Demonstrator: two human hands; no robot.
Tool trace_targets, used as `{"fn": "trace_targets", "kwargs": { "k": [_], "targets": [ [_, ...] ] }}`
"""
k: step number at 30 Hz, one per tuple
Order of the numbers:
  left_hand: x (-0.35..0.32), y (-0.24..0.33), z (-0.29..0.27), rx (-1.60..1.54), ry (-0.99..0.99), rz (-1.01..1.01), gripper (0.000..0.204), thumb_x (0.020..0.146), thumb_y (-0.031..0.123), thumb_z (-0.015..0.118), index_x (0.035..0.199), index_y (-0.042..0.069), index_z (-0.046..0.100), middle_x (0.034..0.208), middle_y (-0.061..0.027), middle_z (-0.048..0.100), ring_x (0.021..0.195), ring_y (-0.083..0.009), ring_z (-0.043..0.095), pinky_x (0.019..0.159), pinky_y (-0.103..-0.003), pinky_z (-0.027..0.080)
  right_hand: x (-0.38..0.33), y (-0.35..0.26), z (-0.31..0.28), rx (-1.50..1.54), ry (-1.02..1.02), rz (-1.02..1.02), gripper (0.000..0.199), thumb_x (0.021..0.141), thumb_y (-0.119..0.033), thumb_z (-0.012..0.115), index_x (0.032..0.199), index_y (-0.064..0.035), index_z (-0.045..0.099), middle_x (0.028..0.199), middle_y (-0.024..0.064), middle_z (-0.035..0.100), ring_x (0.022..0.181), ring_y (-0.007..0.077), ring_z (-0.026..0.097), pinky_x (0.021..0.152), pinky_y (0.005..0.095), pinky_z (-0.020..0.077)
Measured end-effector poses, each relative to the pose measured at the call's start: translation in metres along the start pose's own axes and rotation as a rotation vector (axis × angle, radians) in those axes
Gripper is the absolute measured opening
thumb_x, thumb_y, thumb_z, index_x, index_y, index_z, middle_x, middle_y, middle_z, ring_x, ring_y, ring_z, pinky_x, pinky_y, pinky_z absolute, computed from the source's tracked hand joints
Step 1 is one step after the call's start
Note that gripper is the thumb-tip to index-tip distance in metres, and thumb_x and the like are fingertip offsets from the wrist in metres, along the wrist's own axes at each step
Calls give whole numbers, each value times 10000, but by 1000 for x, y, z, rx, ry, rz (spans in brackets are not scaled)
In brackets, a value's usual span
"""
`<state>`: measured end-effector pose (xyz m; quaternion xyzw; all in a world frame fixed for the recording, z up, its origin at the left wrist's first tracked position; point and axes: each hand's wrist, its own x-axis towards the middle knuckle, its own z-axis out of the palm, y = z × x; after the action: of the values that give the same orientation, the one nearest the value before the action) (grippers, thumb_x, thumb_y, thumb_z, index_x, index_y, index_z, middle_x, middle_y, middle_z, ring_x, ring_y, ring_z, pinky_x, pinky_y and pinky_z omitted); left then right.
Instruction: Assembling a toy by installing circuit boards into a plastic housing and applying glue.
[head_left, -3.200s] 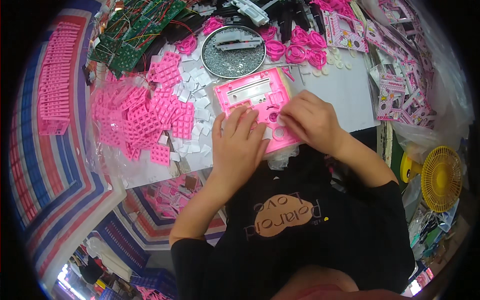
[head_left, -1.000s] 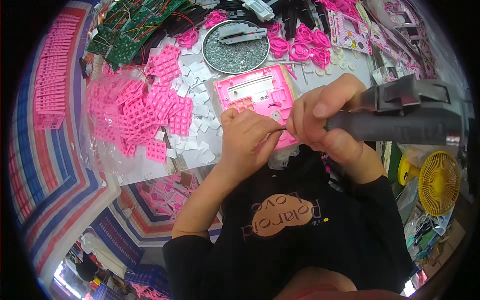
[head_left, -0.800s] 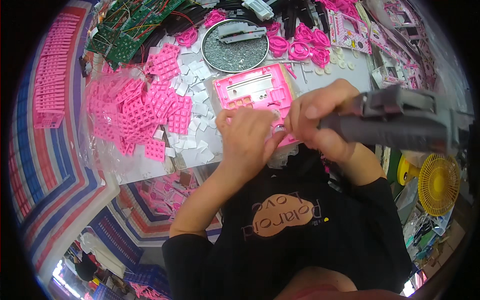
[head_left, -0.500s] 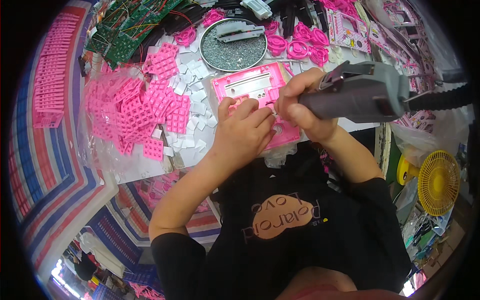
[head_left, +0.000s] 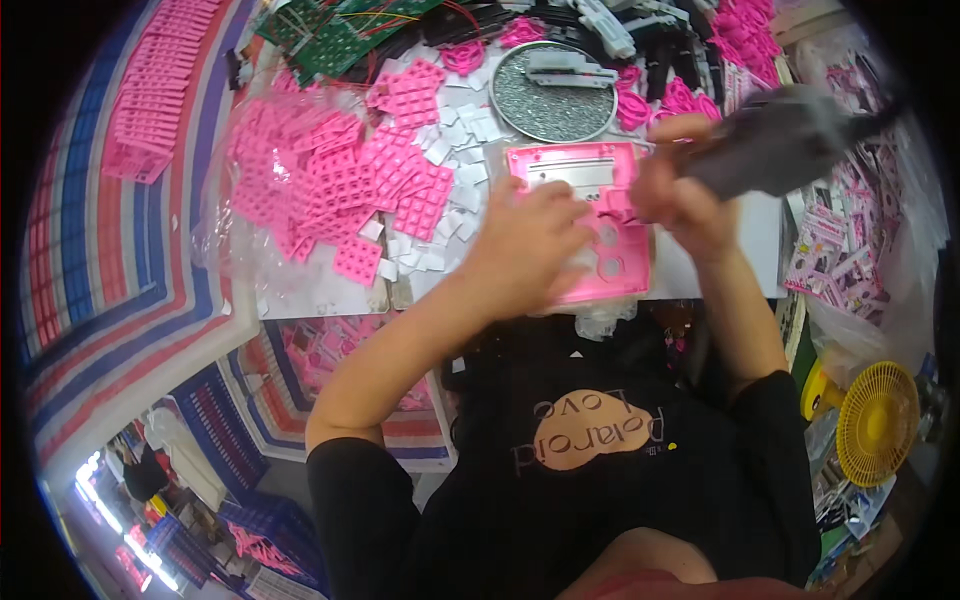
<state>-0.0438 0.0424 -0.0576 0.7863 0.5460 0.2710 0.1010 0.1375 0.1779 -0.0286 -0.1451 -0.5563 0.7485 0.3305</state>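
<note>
A pink plastic casing (head_left: 628, 262) with round openings and a silvery strip lies on the white table in front of me. My left hand (head_left: 535, 245) rests over its left side, fingers spread and slightly blurred. In my right hand (head_left: 695, 205) is a dark grey electric screwdriver (head_left: 765, 145), its cable running off to the right. This hand is at the casing's upper right edge, smeared by motion, and the tool's tip is hidden. Just beyond the casing sits a round metal dish (head_left: 508, 118) of small screws, a grey plastic part (head_left: 572, 72) lying on top.
Pink button sheets (head_left: 345, 175) and white square pieces (head_left: 462, 190) are heaped to the left. Green circuit boards (head_left: 345, 38) with wires lie at the far left, pink ring-shaped parts (head_left: 690, 98) behind the dish. A yellow fan (head_left: 877, 422) stands at the lower right.
The whole view has shifted, so the table's things sit further right. My right hand and the screwdriver have moved up and right from the casing's middle; my left hand's fingers have spread.
</note>
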Motion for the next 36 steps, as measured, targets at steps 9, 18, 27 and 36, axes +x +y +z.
{"fn": "trace_targets", "kwargs": {
  "k": [9,18,27,36],
  "targets": [
    [-68,-47,-48,470,19,-549,204,745,165,733,910,76,653,987,-80,636,975,-279,586,844,-437,416,36,-35,-39,-61,-102,-249,399,945,-169,599,1288,5,494,690,23,472,588,122,450,558,290,382],
    [-80,-31,-49,345,434,-428,194,789,60,705,969,34,641,862,-91,646,798,-266,616,738,-391,485,29,-55,-22,-901,436,-639,553,847,-11,688,1345,37,453,1123,139,588,1005,221,585,851,356,475],
    [-60,17,-31,49,553,-441,168,823,1,684,975,-1,613,861,-119,639,679,-251,615,607,-344,498,31,24,85,-346,-231,337,425,856,-64,669,1261,-22,548,1180,91,564,778,71,585,611,222,483],
    [-81,20,-45,-1056,807,-965,116,967,-3,531,1079,-30,539,871,-74,626,667,-77,582,528,-227,486,36,63,82,97,-421,151,409,755,108,470,1141,18,568,1099,64,564,1076,142,551,957,295,442]
  ]
}}
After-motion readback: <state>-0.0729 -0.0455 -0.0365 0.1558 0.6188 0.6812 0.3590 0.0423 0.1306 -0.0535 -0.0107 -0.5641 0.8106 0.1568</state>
